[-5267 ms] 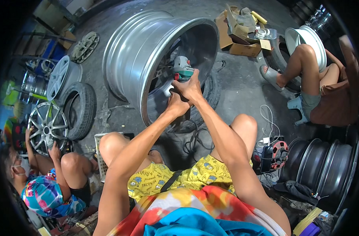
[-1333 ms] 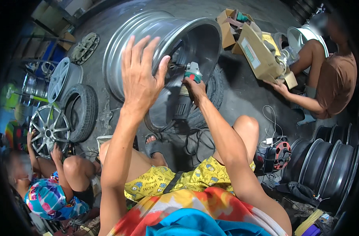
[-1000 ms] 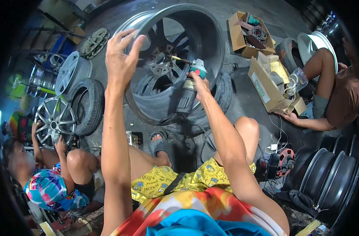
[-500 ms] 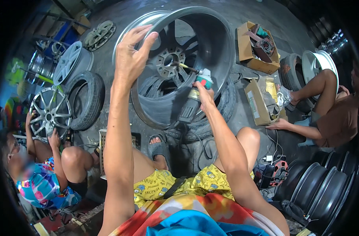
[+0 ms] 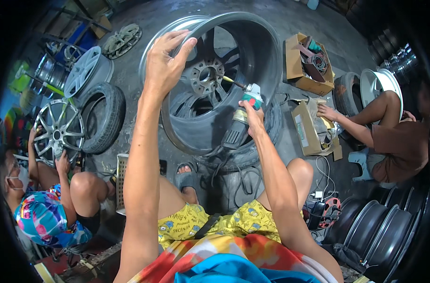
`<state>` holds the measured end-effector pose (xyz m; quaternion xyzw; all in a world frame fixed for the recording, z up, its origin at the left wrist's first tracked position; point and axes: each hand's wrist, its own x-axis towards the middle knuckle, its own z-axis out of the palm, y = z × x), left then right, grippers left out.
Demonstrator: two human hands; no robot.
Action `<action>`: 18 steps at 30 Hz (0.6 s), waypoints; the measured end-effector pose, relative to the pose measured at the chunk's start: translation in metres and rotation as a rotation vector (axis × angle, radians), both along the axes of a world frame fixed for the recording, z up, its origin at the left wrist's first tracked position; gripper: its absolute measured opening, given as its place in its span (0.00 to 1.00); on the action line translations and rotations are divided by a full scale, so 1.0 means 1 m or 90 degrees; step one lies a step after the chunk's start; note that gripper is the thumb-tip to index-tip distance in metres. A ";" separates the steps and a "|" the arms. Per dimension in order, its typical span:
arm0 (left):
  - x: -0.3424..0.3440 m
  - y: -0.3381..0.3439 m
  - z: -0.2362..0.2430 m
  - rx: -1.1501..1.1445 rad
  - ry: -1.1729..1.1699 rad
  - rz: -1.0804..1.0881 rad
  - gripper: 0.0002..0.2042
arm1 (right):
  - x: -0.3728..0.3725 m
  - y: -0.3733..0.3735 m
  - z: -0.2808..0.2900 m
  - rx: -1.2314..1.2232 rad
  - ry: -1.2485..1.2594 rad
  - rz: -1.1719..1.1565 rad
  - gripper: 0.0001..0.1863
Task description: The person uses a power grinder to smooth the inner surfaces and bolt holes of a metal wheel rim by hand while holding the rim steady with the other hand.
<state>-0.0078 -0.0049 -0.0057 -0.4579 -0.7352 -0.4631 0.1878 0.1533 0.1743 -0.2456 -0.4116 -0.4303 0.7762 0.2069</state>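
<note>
A large grey alloy wheel rim lies in front of me, tilted so its barrel faces me, above a tyre. My left hand is on its upper left lip, fingers outside and thumb inside. In my right hand is a corded power grinder with a dark grey body and green head. Its long thin shaft ends in a narrow yellowish tip, which points into the barrel beside the hub. Whether the tip touches metal I cannot tell.
At left, a seated person holds a spoked wheel near a tyre. At right, another person reaches into a cardboard box; a second box holds tools. Black rims and a cable reel are lower right.
The grinder has shifted slightly right and down, its tip now right of the hub hole. My left hand stays on the lip. The person at right has moved a hand onto the box's top.
</note>
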 end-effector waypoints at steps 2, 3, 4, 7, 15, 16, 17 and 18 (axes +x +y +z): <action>0.002 -0.001 0.000 -0.009 0.007 -0.002 0.17 | 0.000 -0.006 0.006 0.031 -0.033 -0.020 0.40; 0.001 -0.003 0.000 -0.010 0.007 0.001 0.17 | -0.001 -0.011 0.010 0.060 -0.067 -0.038 0.41; 0.000 -0.004 0.000 -0.013 0.012 0.007 0.17 | -0.004 -0.012 0.003 0.059 -0.066 -0.035 0.41; -0.004 0.001 -0.001 -0.011 0.015 0.006 0.17 | -0.002 -0.005 -0.025 0.084 -0.108 -0.006 0.38; -0.004 -0.001 -0.003 -0.010 0.004 0.013 0.18 | -0.007 -0.001 -0.029 0.034 -0.089 0.012 0.47; -0.002 0.002 -0.003 -0.011 0.005 0.009 0.17 | -0.005 0.002 -0.035 0.036 -0.091 0.008 0.47; 0.000 0.002 -0.002 -0.014 0.007 0.010 0.17 | -0.004 0.000 -0.035 0.019 -0.087 0.022 0.47; 0.000 0.001 -0.001 -0.015 0.007 0.011 0.17 | -0.003 -0.002 -0.035 0.002 -0.084 0.036 0.47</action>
